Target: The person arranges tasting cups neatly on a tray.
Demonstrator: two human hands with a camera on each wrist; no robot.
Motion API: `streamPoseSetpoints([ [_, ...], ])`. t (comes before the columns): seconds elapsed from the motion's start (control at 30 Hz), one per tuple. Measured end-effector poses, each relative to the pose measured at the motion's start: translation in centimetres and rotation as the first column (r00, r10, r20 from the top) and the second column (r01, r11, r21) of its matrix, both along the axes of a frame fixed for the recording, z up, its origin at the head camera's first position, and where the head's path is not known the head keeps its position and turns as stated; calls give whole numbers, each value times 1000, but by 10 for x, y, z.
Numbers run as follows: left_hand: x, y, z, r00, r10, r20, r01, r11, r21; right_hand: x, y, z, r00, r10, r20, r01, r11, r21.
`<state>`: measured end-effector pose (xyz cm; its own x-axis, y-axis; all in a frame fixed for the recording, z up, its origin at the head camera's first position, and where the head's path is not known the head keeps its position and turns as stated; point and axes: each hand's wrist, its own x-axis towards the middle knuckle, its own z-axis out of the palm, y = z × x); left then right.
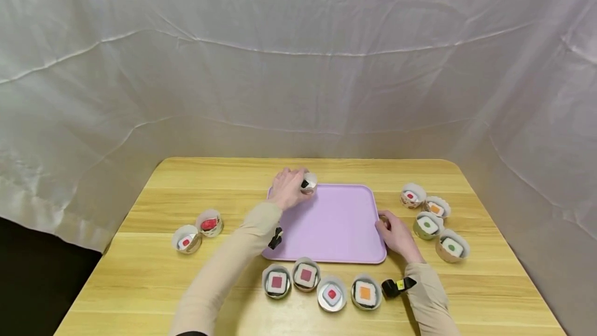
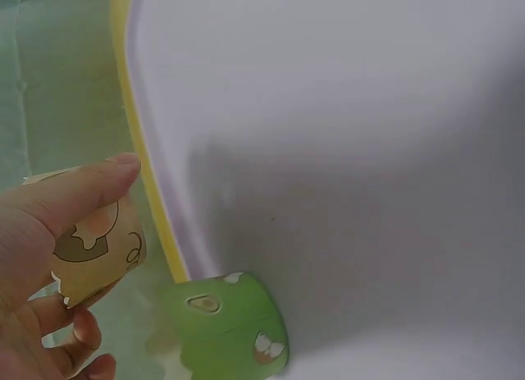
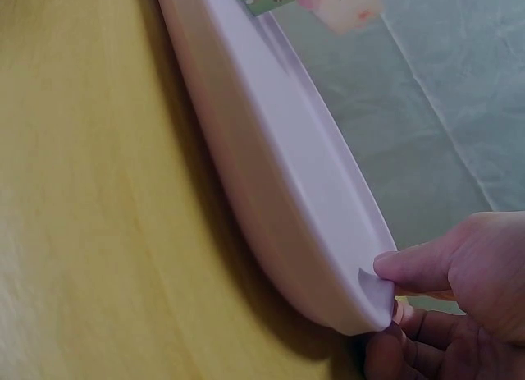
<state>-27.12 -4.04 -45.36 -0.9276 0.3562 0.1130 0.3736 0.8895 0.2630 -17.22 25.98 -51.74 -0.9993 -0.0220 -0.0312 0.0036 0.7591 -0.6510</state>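
Observation:
Near the far left corner of the lilac tray [image 1: 333,224], my left hand [image 1: 290,189] grips a paper cup [image 1: 310,182] with something black inside. In the left wrist view this cup [image 2: 98,240] is tan with a cartoon print, held between thumb and fingers. Just below it, a green paper cup [image 2: 234,327] with an avocado print stands at the tray's edge; in the head view my hand hides it. My right hand [image 1: 394,232] pinches the tray's right rim, its thumb [image 3: 410,265] on top and the other fingers curled beneath.
Paper cups of sushi-like pieces stand around the tray: a red-topped one [image 1: 210,223] and a white one [image 1: 186,239] at left, several in front, including an orange-centred one [image 1: 366,293], and several at right, including a green-centred one [image 1: 452,246]. Pale cloth [image 1: 298,66] hangs behind the table.

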Motion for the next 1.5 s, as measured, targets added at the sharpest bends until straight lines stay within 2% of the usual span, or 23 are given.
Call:
streamPoseSetpoints([
  [0.2, -2, 6, -10, 999, -25, -31, 23, 999, -44, 1, 0, 0, 1000, 4, -3, -4, 1000, -7],
  [0.5, -3, 11, -15, 999, -21, -36, 19, 999, -48, 0, 0, -1, 1000, 8, -7, -9, 1000, -10],
  [0.7, -3, 13, -17, 1000, -19, -20, 18, 999, -39, 1, 1, 0, 1000, -1, 2, 1, 1000, -9],
  [0.93, -3, 14, -18, 999, -12, -36, 10, 998, -55, 2, 1, 1, 1000, 0, -2, 0, 1000, -16],
  [1.5, -3, 15, -23, 1000, 8, 1, -8, 997, -75, 2, 2, 2, 1000, 8, -4, -8, 1000, -9],
])
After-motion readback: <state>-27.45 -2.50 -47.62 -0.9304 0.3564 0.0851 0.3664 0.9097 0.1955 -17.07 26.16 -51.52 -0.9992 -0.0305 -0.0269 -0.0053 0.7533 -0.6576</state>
